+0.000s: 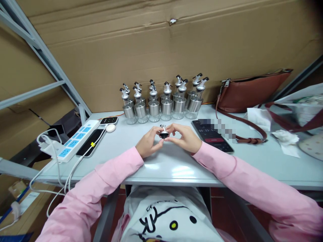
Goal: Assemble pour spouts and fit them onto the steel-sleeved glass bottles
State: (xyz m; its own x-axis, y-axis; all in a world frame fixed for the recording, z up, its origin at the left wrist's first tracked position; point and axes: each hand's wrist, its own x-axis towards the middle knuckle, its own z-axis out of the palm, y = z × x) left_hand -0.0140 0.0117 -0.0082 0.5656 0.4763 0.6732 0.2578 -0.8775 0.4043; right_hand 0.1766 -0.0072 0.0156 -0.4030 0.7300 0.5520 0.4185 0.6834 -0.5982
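A bottle pourer spout, silver with a black underside, is held just above the table between both hands. My left hand pinches its left side with thumb and fingers. From the other side, my right hand grips it the same way, fingertips close to those of the left. Behind the hands stand two rows of glass oil bottles with steel sleeves. Each visible bottle carries a silver and black pourer spout like the one held.
Left on the table lie a power strip, a dark phone and white cables. A phone with a timer lies right, beside a brown bag and crumpled tissue. Cardboard walls the back.
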